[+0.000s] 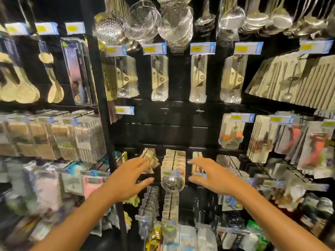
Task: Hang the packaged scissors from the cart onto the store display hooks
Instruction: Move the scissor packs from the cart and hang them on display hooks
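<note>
- Black slatwall display (174,131) crowded with hooks of carded kitchenware; steel strainers (145,20) hang above.
- Left hand (126,180) and right hand (213,176) spread open, empty, flanking a carded ladle row (173,171).

Shiny metal strainers (143,20); glossy, seemingly plastic packs (159,77).

The display wall (181,124) is showing black behind everything. The price tags (203,48) are carrying yellow patches and blue ends with white arrows. The strainers (143,20) and ladles (257,17) at the far top are gleaming silver. Far left, wooden spoons (54,89) are showing pale tan. At right, a packaged peeler (317,147) is glowing orange inside clear plastic.
</note>
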### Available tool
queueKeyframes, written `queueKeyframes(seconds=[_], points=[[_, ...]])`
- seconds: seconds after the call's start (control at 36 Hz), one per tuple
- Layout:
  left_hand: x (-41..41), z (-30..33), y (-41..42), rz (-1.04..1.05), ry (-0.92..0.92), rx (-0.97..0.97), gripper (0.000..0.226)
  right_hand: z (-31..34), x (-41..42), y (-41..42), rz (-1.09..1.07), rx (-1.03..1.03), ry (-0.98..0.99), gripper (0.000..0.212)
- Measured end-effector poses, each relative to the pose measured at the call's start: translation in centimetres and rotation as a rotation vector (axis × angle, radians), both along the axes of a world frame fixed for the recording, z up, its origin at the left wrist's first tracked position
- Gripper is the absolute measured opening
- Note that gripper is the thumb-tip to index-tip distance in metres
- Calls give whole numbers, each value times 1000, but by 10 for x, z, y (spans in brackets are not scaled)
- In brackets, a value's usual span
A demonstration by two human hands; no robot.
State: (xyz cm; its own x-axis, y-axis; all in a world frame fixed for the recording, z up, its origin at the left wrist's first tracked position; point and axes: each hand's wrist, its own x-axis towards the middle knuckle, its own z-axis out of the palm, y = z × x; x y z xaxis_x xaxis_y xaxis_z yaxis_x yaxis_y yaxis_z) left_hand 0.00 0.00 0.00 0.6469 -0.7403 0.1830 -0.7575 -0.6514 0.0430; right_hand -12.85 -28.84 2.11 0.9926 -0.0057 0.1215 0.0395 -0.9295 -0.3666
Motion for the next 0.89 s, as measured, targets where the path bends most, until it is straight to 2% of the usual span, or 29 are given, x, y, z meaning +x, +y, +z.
queueKeyframes(seconds=[0.14,0.22,0.31,0.42,0.58,0.67,0.78,0.89], points=[[5,-30,46,66,38,-5,101,-30,30,35,80,-2,65,60],[0,-46,81,120,89,-16,97,-54,51,62,161,7,89,59],[-3,-66,124,195,146,-19,115,-79,72,94,235,8,137,61],[-5,-100,187,317,221,-48,100,-111,100,147,335,15,205,63],[-17,-151,279,460,341,-33,106,-160,135,231,441,42,338,64],[-26,-180,322,509,337,-56,94,-181,149,275,495,25,381,63],[-44,-212,366,541,306,-135,62,-209,164,328,574,-12,424,65],[-59,-244,400,621,313,-196,58,-249,181,369,639,5,461,82]])
